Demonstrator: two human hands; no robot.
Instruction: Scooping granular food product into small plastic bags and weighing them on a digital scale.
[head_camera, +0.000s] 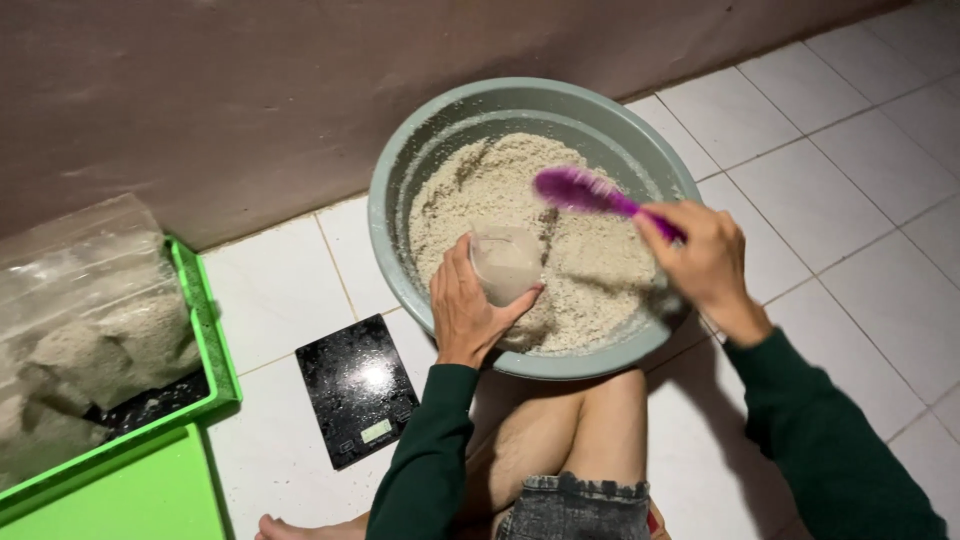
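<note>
A grey-green basin (385, 180) sits on the tiled floor against a brown wall, filled with a pale crumbly grain mix (600, 270). My left hand (468, 305) grips a small clear plastic bag (507, 262) held upright inside the basin, with some of the mix in it. My right hand (705, 262) holds the handle of a purple scoop (580, 190), blurred by motion, above the mix just right of the bag. Both arms wear dark green sleeves. My bare knee lies under the basin's near rim.
A black flat kitchen scale (355, 385) lies on the white tiles (850, 170) left of my knee. At far left a bright green crate (215, 350) holds clear bags packed with the same pale mix (90, 320). A green lid (120, 495) lies in front.
</note>
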